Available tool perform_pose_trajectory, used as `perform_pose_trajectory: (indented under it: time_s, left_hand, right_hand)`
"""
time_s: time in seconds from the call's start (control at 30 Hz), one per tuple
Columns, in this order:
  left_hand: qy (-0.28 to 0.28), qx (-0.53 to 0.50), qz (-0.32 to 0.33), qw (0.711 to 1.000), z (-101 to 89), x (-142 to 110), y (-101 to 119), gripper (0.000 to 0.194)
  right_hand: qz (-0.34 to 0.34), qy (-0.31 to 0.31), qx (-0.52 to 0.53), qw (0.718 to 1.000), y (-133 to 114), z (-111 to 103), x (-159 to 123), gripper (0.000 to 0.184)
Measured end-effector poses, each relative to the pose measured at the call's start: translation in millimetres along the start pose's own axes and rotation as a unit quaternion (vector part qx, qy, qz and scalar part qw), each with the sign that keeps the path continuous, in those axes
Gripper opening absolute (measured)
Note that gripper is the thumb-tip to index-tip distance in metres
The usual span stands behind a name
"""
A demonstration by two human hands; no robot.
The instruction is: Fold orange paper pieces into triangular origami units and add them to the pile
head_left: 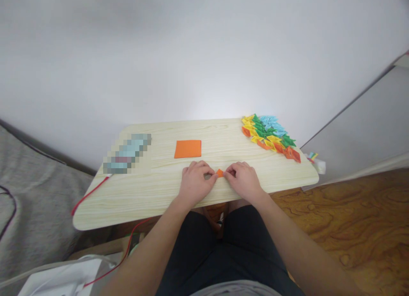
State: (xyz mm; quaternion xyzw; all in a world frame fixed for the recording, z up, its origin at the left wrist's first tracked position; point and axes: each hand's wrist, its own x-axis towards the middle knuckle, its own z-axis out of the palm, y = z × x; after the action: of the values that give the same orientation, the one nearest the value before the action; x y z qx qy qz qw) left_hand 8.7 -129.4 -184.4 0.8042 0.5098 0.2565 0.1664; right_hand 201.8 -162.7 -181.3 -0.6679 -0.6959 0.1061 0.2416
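Observation:
Between my hands, close to the table's front edge, is a small folded piece of orange paper (220, 173). My left hand (197, 182) pinches its left side between thumb and fingers. On the other side, my right hand (244, 180) pinches the right corner the same way. Only the middle of the folded paper shows; its ends are hidden by my fingertips. Just beyond my left hand lies a flat stack of orange paper (188, 149), with a red edge showing on its right side.
Rows of folded paper pieces (268, 134) in yellow, green, blue and orange cover the table's back right corner. A blurred-out flat device (128, 154) with a red cable (92, 193) lies at the left. White wall (204, 66) rises behind the pale wooden table (137, 198).

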Motion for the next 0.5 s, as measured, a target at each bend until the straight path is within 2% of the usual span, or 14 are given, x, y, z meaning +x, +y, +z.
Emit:
perform_pose_trajectory:
  time_s: [0.23,0.5]
  left_hand:
    - [0.006,0.002,-0.007,1.0,0.7,-0.1,-2.6,0.02]
    - [0.013,0.013,-0.005,1.0,1.9,-1.8,-3.3,0.01]
  right_hand:
    - [0.004,0.005,-0.001,1.0,-1.5,1.6,0.1,0.018]
    - [0.012,0.014,0.009,1.0,-2.7,3.4,-0.6,0.018]
